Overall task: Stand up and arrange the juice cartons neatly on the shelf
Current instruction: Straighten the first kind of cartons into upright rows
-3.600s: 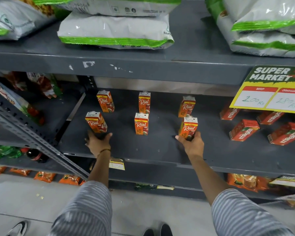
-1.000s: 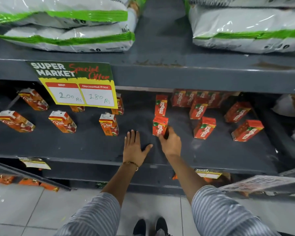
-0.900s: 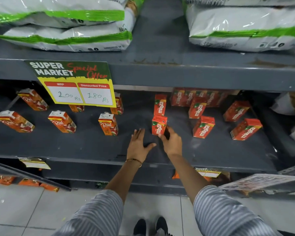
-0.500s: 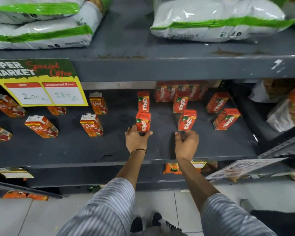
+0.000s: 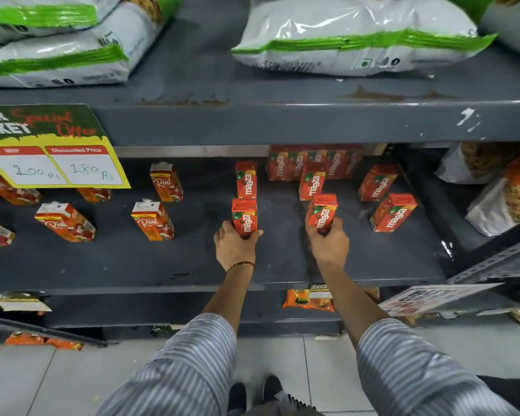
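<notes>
Red cardboard juice cartons (image 5: pixel 244 216) (image 5: pixel 322 212), 2 pinched low by left hand (image 5: pixel 234 249), right hand (image 5: pixel 327 246); light, stiff, tippy.

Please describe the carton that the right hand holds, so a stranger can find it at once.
Look at the dark grey middle shelf, right half, where red Maaza cartons stand. In the front row, the held Maaza carton is the middle one, the only one with the right hand around its base.

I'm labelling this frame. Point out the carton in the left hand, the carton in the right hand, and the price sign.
Left-hand carton (image 5: pixel 244 215), head view, front face.
Right-hand carton (image 5: pixel 322 212), head view, front face.
Price sign (image 5: pixel 47 151), head view, yellow lower part.
</notes>
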